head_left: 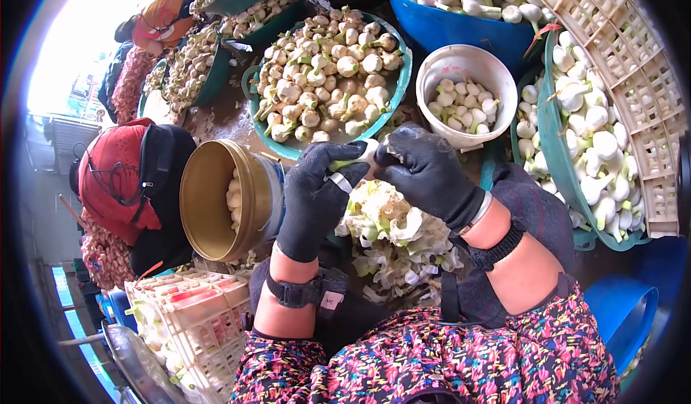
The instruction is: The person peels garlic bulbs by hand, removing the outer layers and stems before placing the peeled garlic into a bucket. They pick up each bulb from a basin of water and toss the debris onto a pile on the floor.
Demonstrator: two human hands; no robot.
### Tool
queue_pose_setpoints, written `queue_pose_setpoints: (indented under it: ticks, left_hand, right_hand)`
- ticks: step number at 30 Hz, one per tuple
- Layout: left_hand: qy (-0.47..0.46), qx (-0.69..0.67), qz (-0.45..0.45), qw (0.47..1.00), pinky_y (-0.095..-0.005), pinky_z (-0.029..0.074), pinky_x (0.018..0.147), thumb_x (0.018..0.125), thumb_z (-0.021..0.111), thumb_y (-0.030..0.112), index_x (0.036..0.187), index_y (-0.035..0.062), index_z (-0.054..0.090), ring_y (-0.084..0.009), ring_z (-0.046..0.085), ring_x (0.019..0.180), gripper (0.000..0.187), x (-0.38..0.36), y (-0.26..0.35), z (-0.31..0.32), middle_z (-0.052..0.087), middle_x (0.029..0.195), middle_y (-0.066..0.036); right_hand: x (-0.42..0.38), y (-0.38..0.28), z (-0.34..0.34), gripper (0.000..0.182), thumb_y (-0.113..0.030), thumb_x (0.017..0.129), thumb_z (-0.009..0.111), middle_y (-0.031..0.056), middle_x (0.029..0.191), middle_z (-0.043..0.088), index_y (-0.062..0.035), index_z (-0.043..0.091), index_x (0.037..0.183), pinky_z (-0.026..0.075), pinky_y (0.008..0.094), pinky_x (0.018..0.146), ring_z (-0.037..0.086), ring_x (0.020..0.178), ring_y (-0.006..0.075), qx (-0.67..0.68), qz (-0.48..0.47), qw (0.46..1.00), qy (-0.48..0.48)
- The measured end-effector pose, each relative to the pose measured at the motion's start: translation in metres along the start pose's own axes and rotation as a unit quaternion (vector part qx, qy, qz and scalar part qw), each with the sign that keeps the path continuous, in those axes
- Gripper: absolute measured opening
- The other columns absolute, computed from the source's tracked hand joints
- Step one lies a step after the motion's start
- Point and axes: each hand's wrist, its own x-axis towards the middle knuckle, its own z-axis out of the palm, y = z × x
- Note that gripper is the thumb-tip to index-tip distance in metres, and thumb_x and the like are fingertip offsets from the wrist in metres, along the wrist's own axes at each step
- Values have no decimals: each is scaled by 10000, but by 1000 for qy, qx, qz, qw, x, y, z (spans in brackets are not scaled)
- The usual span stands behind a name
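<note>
Black gloves cover both my hands. My left hand is closed around a garlic bulb, its green stem end lying between thumb and fingers. A white band wraps one finger of that glove. Against the other end of the bulb, my right hand has its fingers pinched together; its fingertips partly hide the bulb. Below my hands lies a heap of garlic peels. Ahead of them, a green tub holds many unpeeled, brownish garlic bulbs. The white bucket beyond my right hand contains clean white bulbs.
A tan bucket lies tipped to my left. At right are a green tub of white bulbs and a plastic crate. A blue tub stands at the back. A person in a red garment is at left, near another crate.
</note>
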Motion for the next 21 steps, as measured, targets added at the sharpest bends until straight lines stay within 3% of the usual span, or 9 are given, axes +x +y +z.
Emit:
queue_pose_setpoints:
  ticks: [2, 6, 7, 9, 11, 12, 16, 19, 21]
  left_hand:
    - [-12, 93, 69, 993, -236, 480, 735, 780, 668, 29, 965, -16, 616, -118, 597, 801, 198, -1, 1, 1, 638, 902, -76]
    - [56, -176, -101, 977, -263, 500, 680, 818, 629, 78, 994, -38, 602, -156, 610, 719, 213, 1, 7, -3, 633, 894, -84]
    - [83, -290, -150, 942, -274, 507, 662, 832, 612, 98, 1008, -47, 594, -166, 610, 689, 228, 2, 5, -7, 632, 895, -89]
    - [93, -308, -156, 934, -306, 525, 622, 846, 586, 131, 1035, -63, 574, -171, 605, 651, 270, 5, 4, -13, 629, 900, -106]
    - [60, 5, 34, 998, -326, 536, 595, 847, 586, 138, 1048, -59, 566, -178, 604, 642, 281, 3, 5, -16, 624, 912, -118]
    - [87, -58, 8, 994, -341, 542, 578, 847, 586, 147, 1047, -59, 565, -187, 605, 639, 287, 4, -1, -16, 620, 928, -124]
    - [104, 5, 57, 993, -328, 533, 590, 843, 588, 112, 1031, -25, 589, -187, 614, 657, 232, 2, 0, -31, 621, 931, -118]
    - [239, -112, 17, 964, -263, 501, 709, 804, 618, 39, 991, 0, 618, -135, 600, 791, 191, 3, -11, -86, 618, 906, -70]
    - [295, 136, 1, 946, -258, 480, 755, 797, 626, 46, 986, 1, 628, -150, 597, 829, 195, -2, -25, -136, 618, 923, -75]
  right_hand:
    - [1, 0, 0, 120, -102, 723, 569, 186, 741, 547, -33, 553, 820, 440, 435, 642, 554, 742, 366, -84, 19, 993, -81]
    - [-10, -1, 10, 84, -77, 736, 526, 175, 713, 500, -28, 466, 768, 404, 447, 611, 522, 702, 365, -124, -17, 991, -54]
    - [-17, 1, 15, 92, -98, 731, 520, 179, 725, 519, -32, 485, 784, 418, 461, 620, 539, 709, 370, -164, 16, 982, -94]
    - [-30, 6, 21, 119, -124, 709, 529, 188, 723, 545, -30, 516, 781, 435, 472, 637, 554, 712, 376, -202, 68, 953, -215]
    - [-34, 13, 22, 122, -133, 697, 541, 186, 720, 556, -34, 531, 767, 443, 466, 646, 560, 713, 376, -214, 76, 939, -259]
    - [-33, 12, 22, 125, -142, 685, 553, 184, 717, 568, -38, 546, 753, 451, 461, 654, 565, 713, 376, -226, 90, 922, -301]
    - [-24, 1, 17, 172, -218, 680, 568, 168, 743, 597, -51, 576, 718, 458, 456, 694, 583, 756, 371, -161, 156, 921, -318]
    - [-39, 7, 18, 349, -327, 759, 547, 188, 888, 619, -50, 602, 964, 449, 436, 785, 591, 869, 351, -177, 147, 860, -456]
    - [-41, 6, 13, 390, -339, 784, 553, 195, 926, 616, -54, 578, 1050, 442, 430, 814, 588, 900, 349, -179, 160, 848, -473]
